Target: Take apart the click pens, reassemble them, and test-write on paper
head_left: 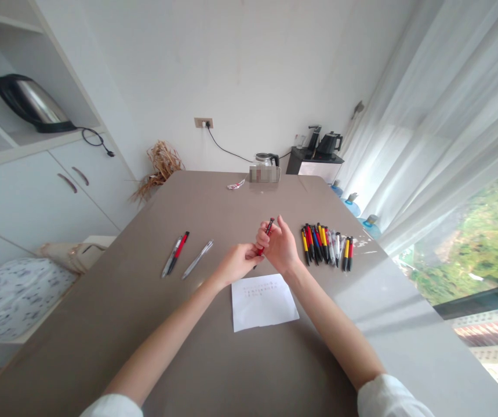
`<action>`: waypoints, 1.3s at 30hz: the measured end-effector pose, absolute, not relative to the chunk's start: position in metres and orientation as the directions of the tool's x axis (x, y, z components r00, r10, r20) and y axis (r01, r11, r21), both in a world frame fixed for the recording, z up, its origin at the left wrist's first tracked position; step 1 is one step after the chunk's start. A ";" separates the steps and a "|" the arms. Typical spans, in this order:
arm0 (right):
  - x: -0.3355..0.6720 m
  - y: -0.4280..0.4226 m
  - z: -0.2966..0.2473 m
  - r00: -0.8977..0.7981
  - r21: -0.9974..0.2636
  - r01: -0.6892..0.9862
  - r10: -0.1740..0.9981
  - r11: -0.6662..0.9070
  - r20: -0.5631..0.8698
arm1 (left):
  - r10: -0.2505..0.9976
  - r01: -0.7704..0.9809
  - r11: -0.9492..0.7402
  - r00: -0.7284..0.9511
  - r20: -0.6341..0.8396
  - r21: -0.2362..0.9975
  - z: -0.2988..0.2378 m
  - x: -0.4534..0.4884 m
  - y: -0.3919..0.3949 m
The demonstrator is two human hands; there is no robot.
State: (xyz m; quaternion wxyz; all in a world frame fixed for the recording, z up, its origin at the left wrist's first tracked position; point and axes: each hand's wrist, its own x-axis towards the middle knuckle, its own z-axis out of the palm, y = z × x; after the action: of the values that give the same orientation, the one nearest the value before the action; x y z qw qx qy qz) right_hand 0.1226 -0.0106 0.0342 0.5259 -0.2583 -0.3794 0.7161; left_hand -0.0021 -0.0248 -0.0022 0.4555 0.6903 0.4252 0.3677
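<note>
Between my two hands is a red and black pen (261,250), slanting with its dark end up. My left hand (240,262) pinches its lower part. The curled fingers of my right hand (278,243) close on the upper part, with the thumb raised. Just below the hands lies a white sheet of paper (264,307) with several lines of faint writing. To the right is a row of pens (322,244) in yellow, red, blue and clear-white, side by side. On the left lie a red and black pen (179,252), a grey-white pen (169,258) and a clear pen (198,259).
A glass pot (264,157) stands at the table's (144,324) far edge, near a crumpled wrapper (236,185). Behind at right, a black kettle (329,143) sits on a small cabinet. Water bottles (351,205) stand beyond the right edge, by the curtain (422,116).
</note>
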 end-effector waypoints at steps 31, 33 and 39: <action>0.129 -0.003 0.021 -0.390 -0.988 0.089 0.917 0.123 0.079 | 0.921 0.429 -0.337 0.335 0.199 0.838 0.020 -0.005 -0.037; 0.136 0.000 0.024 -0.341 -0.981 0.131 0.936 0.143 0.090 | 0.900 0.554 -0.427 0.334 0.279 0.714 0.031 -0.002 -0.046; 0.165 -0.006 0.025 -0.215 -0.984 0.180 0.976 0.013 -0.027 | 0.827 0.734 -0.562 0.498 0.260 0.381 0.026 0.027 -0.110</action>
State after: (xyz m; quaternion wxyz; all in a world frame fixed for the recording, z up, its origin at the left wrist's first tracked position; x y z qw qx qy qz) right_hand 0.1652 -0.0061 0.0252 0.3934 -0.4877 -0.5929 0.5059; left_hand 0.0271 -0.1100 0.0261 0.1108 0.8585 0.4546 0.2101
